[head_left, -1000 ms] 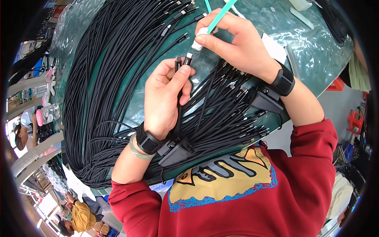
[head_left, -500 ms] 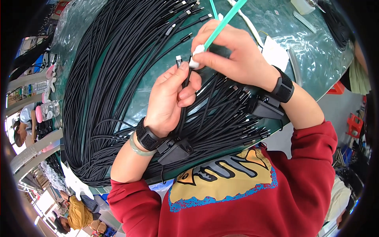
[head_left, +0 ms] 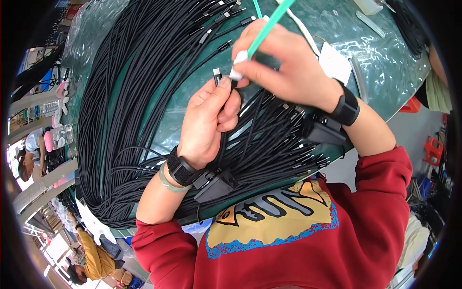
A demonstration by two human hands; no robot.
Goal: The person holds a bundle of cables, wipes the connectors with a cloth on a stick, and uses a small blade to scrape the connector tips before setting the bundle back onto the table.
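Note:
My left hand (head_left: 207, 113) is closed round the ends of black cables. One cable's connector (head_left: 217, 76), with a pale tip, sticks up past the thumb. Beside it stands another black cable end (head_left: 234, 84). In my right hand (head_left: 288, 62) is a green stick (head_left: 271, 28) with a white, wrapped-looking tip. Thumb and fingers pinch close to that white tip (head_left: 238, 66), which touches or nearly touches the second cable end. The right fingers are slightly blurred.
A thick bundle of black cables (head_left: 103, 125) curves over the green table (head_left: 380, 82), its connector ends (head_left: 298, 159) near my body. To the right lie a white paper (head_left: 335, 65) and a grey strip (head_left: 358, 79). Other people (head_left: 94, 255) are at the left; a red stool (head_left: 433, 150) stands right.
My right hand and the green stick have shifted slightly up and left, the fingers now blurred. The left hand keeps its hold on the cables, almost unmoved.

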